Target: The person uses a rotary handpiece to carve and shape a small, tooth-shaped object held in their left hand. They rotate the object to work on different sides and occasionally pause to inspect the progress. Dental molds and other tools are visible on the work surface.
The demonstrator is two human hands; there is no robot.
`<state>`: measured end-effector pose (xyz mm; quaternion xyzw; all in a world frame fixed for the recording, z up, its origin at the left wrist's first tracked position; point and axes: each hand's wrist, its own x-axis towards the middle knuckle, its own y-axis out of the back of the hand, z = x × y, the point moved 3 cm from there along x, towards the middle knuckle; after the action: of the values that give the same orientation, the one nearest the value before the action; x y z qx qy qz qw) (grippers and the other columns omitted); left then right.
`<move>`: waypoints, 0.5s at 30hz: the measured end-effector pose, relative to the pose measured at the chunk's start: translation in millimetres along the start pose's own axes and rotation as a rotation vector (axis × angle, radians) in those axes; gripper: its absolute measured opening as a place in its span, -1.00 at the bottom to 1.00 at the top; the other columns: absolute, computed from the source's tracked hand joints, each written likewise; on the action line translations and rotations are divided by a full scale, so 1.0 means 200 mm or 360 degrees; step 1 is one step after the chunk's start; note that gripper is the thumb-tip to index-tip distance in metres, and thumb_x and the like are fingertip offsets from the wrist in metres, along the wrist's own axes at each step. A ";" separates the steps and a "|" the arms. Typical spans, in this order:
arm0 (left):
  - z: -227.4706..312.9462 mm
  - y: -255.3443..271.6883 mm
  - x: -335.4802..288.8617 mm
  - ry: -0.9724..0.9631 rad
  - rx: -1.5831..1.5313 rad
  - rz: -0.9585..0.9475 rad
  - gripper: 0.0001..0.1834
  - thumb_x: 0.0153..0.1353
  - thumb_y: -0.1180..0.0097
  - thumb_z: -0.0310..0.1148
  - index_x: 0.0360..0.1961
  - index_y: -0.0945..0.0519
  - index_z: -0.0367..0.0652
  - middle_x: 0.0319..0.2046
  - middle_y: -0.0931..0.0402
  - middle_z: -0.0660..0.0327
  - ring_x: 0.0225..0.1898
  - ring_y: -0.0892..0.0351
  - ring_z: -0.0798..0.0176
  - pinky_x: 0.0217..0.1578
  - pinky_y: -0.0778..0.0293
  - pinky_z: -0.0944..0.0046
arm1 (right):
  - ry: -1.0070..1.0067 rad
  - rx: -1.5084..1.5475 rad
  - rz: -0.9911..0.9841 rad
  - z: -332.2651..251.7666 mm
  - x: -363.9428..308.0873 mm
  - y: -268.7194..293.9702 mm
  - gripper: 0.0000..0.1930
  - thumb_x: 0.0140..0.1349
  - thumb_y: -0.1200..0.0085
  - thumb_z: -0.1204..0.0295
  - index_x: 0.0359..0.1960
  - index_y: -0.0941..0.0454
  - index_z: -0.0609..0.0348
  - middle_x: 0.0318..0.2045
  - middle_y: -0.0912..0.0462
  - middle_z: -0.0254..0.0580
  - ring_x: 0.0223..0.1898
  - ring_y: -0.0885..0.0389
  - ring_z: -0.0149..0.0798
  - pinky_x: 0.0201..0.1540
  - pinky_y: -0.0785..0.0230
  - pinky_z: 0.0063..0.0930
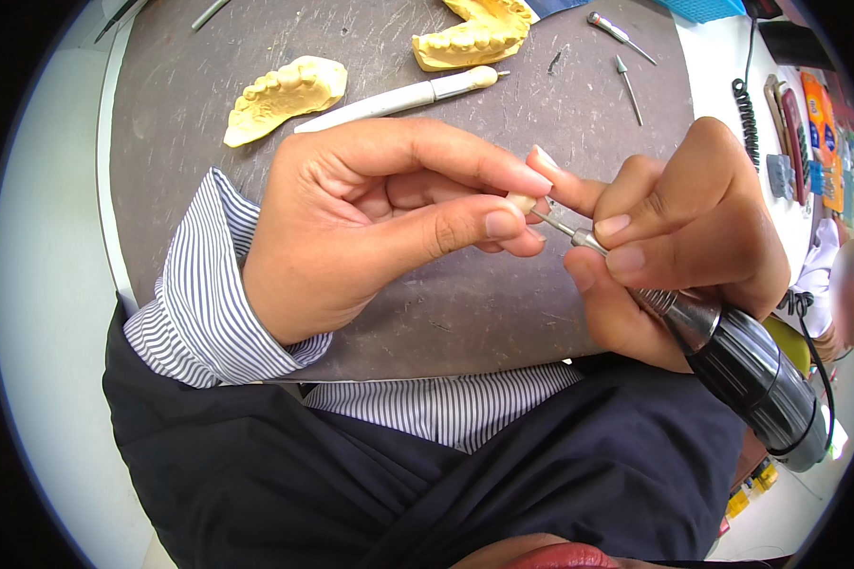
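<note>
Between the thumb and fingertips of my left hand is a small cream piece that looks like a dental crown. My right hand is closed around a black and silver rotary handpiece, which slants down to the right. Its thin metal bur points left and meets the crown, or nearly so; the exact contact is too small to tell. My right index finger reaches over beside the left fingertips. Both hands are above the near half of the dark bench mat.
Behind my hands lie a yellow dental cast, a second cast and a pale pen-shaped tool. Farther right are a small screwdriver-like tool and a loose pointed bur. A blue basket and a coiled black cord sit beyond.
</note>
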<state>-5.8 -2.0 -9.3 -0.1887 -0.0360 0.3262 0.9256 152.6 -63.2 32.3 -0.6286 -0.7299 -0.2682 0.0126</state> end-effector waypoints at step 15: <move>0.01 -0.08 0.05 0.0162 -0.0107 0.0093 -0.76 0.16 0.07 -0.48 -0.15 -0.42 -0.36 -0.33 -0.52 0.03 -0.32 -0.57 0.28 -0.25 -0.50 0.36 | 0.0038 0.0455 0.0292 0.06 -0.06 0.16 -0.73 -0.07 0.03 0.74 -0.45 -0.26 0.03 -0.44 -0.24 -0.31 -0.60 -0.17 -0.51 0.01 -0.17 0.24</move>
<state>10.9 -6.1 -3.3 -0.2370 0.0057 0.3417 0.9094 189.1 -66.5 30.4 -0.6813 -0.6999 -0.1666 0.1349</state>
